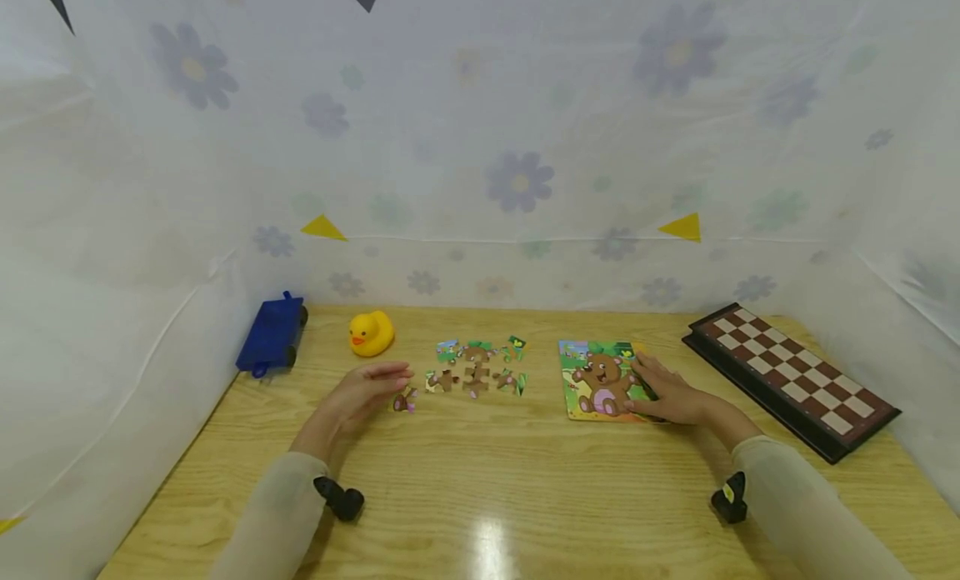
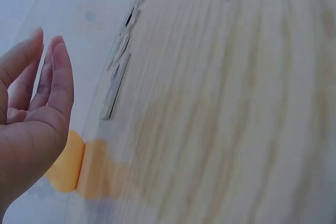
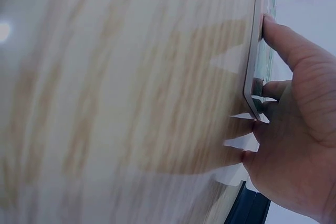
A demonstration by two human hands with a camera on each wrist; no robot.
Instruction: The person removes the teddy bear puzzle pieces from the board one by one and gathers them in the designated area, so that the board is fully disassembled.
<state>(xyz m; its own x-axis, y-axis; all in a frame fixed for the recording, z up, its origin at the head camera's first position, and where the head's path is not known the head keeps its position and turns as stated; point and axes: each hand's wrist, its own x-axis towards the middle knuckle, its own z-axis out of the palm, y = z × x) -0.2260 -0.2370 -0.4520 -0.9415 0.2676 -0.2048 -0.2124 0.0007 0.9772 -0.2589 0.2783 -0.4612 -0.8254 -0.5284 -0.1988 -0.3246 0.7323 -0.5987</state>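
My left hand (image 1: 365,390) hovers just beside a loose puzzle piece (image 1: 405,400), brown and pink. In the left wrist view its fingers (image 2: 62,77) extend with nothing between them. To the right of this hand lie several loose jigsaw pieces (image 1: 476,378) in rough rows, showing parts of a bear. My right hand (image 1: 670,394) rests on the right side of a square puzzle board (image 1: 600,384) with a brown bear picture. Its thumb (image 3: 289,40) touches the board, and the other fingers lie spread at the board's right edge, partly hidden.
A yellow rubber duck (image 1: 371,333) stands behind my left hand. At the back left is a blue toy cart (image 1: 273,334). A checkered game board (image 1: 795,372) with a dark edge lies on the right. Flowered white cloth (image 1: 450,263) bounds the wooden table (image 1: 450,480).
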